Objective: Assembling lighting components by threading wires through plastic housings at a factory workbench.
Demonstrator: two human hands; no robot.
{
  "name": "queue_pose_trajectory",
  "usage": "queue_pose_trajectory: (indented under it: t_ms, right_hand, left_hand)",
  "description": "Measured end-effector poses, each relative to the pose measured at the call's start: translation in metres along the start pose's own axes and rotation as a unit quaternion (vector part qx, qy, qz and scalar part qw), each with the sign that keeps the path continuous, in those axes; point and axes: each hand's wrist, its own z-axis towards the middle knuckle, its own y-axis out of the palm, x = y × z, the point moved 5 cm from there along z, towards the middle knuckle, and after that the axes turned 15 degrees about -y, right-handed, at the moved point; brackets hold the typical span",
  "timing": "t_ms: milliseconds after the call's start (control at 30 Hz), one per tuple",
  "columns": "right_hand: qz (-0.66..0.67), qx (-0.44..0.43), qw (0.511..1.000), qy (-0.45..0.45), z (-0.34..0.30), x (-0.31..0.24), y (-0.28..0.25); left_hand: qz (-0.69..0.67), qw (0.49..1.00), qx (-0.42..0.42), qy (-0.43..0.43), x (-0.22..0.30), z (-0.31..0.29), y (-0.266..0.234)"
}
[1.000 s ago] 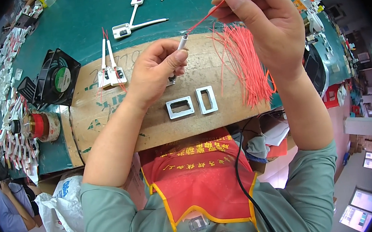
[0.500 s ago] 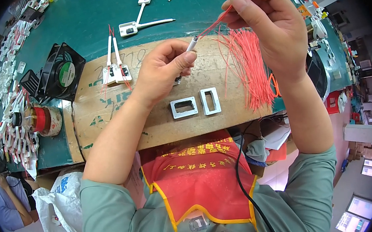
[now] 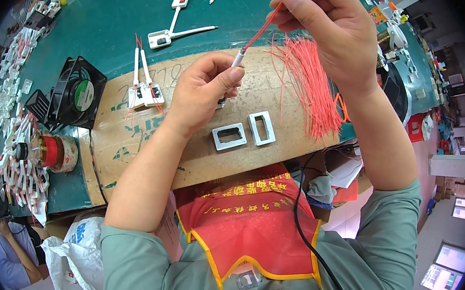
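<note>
White tube (image 3: 238,60) is pinched between the thumb and fingers of the left hand (image 3: 212,82), above the middle of the cardboard, its end tilted toward the far right. The right hand (image 3: 318,16), higher and farther right, has thumb and forefinger closed on red wires (image 3: 262,32), which run in a fairly straight line down to that end. How deep they go in is too small to tell.

For good control here, the left grip probably wants to be firm but short of squeezing, and close to the end so the tube cannot swing. The wires look best held in line with the tube and lightly taut; a bend at the mouth could scrape or kink them. The right pinch sits well back from the mouth, so a closer hold might steer better. A dark part under the left hand is mostly hidden and likely needs care against snagging.

Near the left hand, two grey frames (image 3: 229,137) lie on the cardboard (image 3: 201,167). The wire bundle (image 3: 314,89) lies to the right, two white units (image 3: 152,94) to the left, then the fan (image 3: 68,96); the green bench (image 3: 104,34) extends beyond.
</note>
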Motion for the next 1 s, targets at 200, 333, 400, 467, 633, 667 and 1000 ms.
queue_pose_trajectory:
  t_ms: [200, 333, 400, 467, 633, 667, 1000]
  right_hand:
    - [-0.012, 0.003, 1.000, 0.015, 0.005, 0.002, 0.002]
    - [-0.010, 0.010, 0.999, 0.049, 0.008, 0.011, 0.004]
    - [0.011, 0.016, 0.998, 0.060, 0.008, 0.016, 0.004]
    - [0.012, 0.003, 0.998, 0.058, 0.008, 0.016, 0.006]
    - [-0.082, -0.084, 0.993, 0.019, -0.004, 0.024, 0.007]
    - [-0.081, -0.089, 0.992, 0.030, -0.007, 0.026, 0.006]
    - [-0.056, -0.039, 0.993, 0.097, 0.001, 0.028, -0.005]
  left_hand:
    - [0.002, 1.000, 0.004, 0.000, 0.000, 0.000, 0.001]
    - [-0.001, 1.000, -0.007, 0.006, -0.002, 0.001, 0.000]
    - [-0.001, 1.000, -0.005, 0.007, -0.001, 0.001, 0.000]
    - [0.000, 1.000, -0.002, 0.009, 0.000, 0.001, 0.000]
    - [-0.006, 1.000, -0.006, 0.003, 0.000, 0.001, 0.000]
    - [-0.006, 1.000, -0.005, 0.002, 0.000, 0.001, 0.000]
    - [0.004, 1.000, -0.001, 0.003, -0.001, 0.002, -0.003]
